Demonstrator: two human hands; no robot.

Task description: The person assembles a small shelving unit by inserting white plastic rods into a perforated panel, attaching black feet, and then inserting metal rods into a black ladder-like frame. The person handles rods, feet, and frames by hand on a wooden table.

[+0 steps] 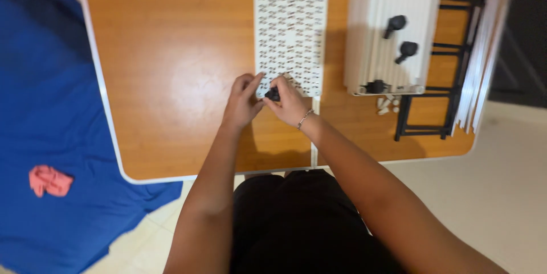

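- Small black part (272,94) sits just below centre of frame, at the near edge of the white perforated panel (290,29).
- Right hand (288,102) pinches it, fingers closed around it.
- Left hand (242,102) lies just left of the part, fingertips on the panel's lower left corner; its grip is unclear.
- White rack (387,29) with black knobs (395,23) stands upper right on the orange table (171,80).
- Blue cloth (51,109) fills the left of frame.

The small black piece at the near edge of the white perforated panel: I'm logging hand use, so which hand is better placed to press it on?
Probably the right hand: its fingers already pinch the small black piece, while the left hand only steadies the white perforated panel.
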